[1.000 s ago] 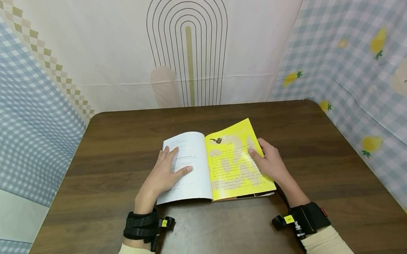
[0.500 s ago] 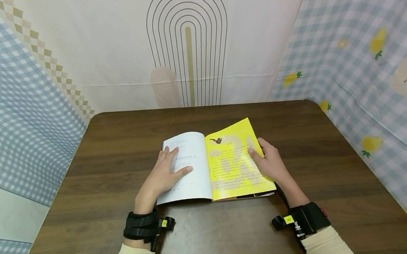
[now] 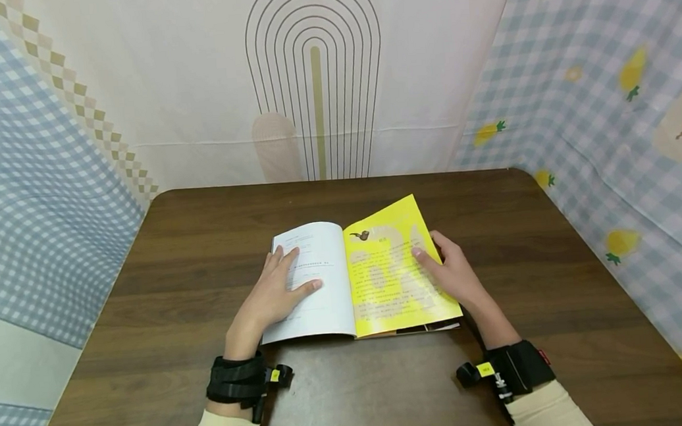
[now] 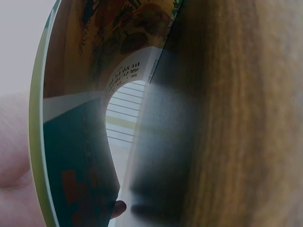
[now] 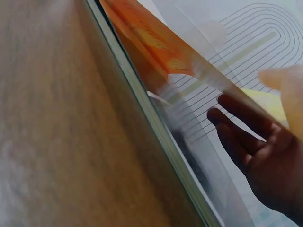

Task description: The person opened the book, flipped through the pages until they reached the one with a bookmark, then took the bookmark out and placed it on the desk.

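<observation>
An open book [image 3: 324, 306] lies on the table, its left page white and its right page [image 3: 379, 289] bright yellow with a pipe picture at the top. My left hand [image 3: 271, 296] rests on the white page with thumb and fingers spread. Beneath that side, the left wrist view shows the dark printed cover [image 4: 80, 156] arched up from the table, one fingertip peeking past its edge. My right hand [image 3: 457, 272] pinches the yellow page's outer edge, thumb on top. In the right wrist view, fingers [image 5: 236, 137] extend behind the lifted page, above the remaining page stack [image 5: 151, 113].
The brown wooden table [image 3: 199, 216] surrounds the book on all sides. A white cloth [image 3: 189, 85] with arch lines hangs behind its far edge. Blue checked cloths [image 3: 34, 162] hang at both sides. Black straps with small cameras [image 3: 236, 379] sit on both wrists.
The yellow page's free edge has risen slightly and shifted a little to the left, with my right thumb following it. My left hand stays in place.
</observation>
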Motion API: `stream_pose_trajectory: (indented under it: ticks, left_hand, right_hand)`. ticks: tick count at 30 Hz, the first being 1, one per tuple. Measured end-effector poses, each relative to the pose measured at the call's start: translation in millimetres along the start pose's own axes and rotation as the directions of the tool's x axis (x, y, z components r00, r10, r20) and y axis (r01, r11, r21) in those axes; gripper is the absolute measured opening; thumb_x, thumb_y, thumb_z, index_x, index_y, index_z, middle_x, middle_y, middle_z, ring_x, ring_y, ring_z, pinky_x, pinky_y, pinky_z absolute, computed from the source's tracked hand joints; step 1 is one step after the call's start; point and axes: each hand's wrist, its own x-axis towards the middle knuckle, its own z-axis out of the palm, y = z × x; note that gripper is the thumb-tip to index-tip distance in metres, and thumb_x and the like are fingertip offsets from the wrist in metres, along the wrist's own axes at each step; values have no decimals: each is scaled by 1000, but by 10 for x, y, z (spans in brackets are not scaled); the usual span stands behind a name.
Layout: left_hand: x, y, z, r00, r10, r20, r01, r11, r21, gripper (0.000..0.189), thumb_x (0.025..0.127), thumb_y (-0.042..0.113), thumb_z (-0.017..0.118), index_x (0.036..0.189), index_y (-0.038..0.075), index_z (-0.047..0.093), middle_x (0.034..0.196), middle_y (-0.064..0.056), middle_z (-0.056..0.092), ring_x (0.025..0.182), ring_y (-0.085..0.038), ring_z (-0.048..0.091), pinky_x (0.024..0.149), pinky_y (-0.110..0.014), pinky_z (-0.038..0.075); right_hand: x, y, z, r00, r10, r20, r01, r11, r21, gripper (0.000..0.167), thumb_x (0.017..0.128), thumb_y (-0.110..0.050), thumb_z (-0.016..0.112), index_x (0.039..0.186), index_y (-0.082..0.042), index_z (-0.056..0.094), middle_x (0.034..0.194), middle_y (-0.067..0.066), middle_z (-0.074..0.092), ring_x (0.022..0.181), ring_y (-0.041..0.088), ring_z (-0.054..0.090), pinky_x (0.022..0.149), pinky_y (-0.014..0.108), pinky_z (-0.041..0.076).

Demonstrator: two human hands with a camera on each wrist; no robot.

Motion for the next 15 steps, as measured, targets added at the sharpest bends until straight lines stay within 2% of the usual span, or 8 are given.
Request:
stream_pose_trajectory:
  ticks: [7, 11, 15]
  left_hand:
    - [1, -15, 6, 1000, 10, -5, -10, 1000, -6, 97, 98, 55, 73, 169, 10, 26, 177, -20, 4, 162, -42, 0, 124, -68, 19]
    - [-1, -13, 3, 1000, 11, -5, -11, 1000, -9, 97, 97, 55, 73, 169, 10, 26, 177, -20, 3, 162, -42, 0, 124, -68, 19]
    - [0, -20, -5, 1000, 21, -15, -21, 1000, -4, 97, 97, 56, 73, 169, 10, 26, 177, -21, 3, 162, -41, 0, 124, -68, 19]
  right_hand:
    - [-22, -65, -28, 998, -47, 47, 39, 986, 163, 52, 115, -39, 46, 148, 0, 52, 102, 23, 66, 72, 22, 70, 61, 34, 60]
    - [-61, -118, -30, 994, -30, 103, 0, 960, 282, 60, 115, -44, 41, 157, -1, 44, 102, 16, 68, 75, 19, 72, 62, 34, 62]
    - [-83, -169, -31, 980, -54, 193, -18, 934, 356, 60, 116, -39, 41, 163, -2, 34, 103, 11, 71, 77, 20, 74, 62, 35, 63]
